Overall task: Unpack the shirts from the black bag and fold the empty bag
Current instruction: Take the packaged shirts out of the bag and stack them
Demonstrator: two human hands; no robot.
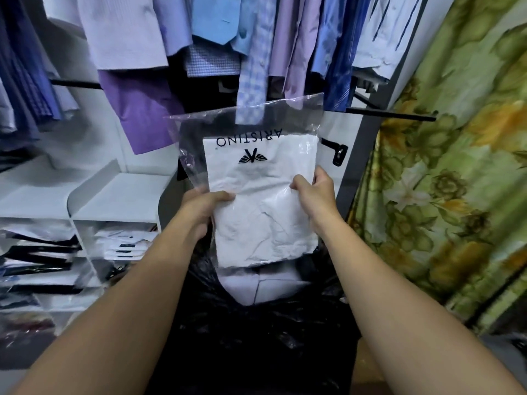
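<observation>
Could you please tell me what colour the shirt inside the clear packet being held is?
White, with a dark logo printed on the packet; the packaged shirt shows best in the head view.

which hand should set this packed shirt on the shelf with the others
Left, probably. The left hand grips the shirt at its left edge, on the side where the shelf stands. The right hand holds the right edge, farther away, and could drop to the black bag for the next one.
</observation>
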